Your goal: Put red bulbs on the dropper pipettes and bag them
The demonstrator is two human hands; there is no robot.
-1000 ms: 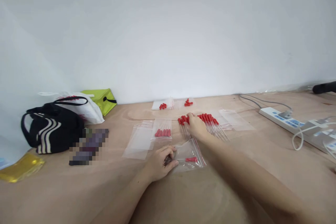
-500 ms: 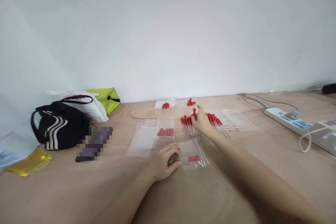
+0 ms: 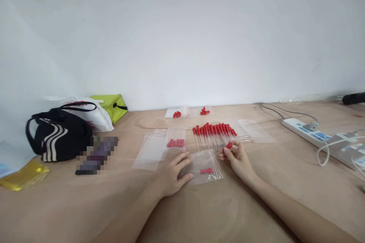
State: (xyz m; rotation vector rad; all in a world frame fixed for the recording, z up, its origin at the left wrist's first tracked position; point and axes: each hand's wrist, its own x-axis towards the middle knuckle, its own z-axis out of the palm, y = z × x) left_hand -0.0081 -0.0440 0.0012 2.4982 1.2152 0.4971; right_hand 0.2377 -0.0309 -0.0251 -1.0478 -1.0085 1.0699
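Red-bulbed dropper [image 3: 227,147] now, pinched between the right hand's [image 3: 240,161] fingertips, just right of the clear zip bag [image 3: 195,158]! Over that bag's left end rests the left hand [image 3: 174,176], fingers spread, with one bagged dropper [image 3: 207,170] inside. Farther off, a row of droppers [image 3: 216,129]; far left, a black handbag [image 3: 67,136]; right, a white power strip [image 3: 296,126].

1. Brown tbl [image 3: 228,212], faint swirl marks.
2. L: blk striped bag [image 3: 78,133], wht plastic bag [image 3: 99,117], lime bag [image 3: 107,102], gold pkt [image 3: 25,174], pixelated item [image 3: 98,155].
3. Mid: red-bulb droppers [image 3: 212,129] in row, clear zip bags [image 3: 196,162] around.
4. R: wht pwr strip [image 3: 310,136], angled.
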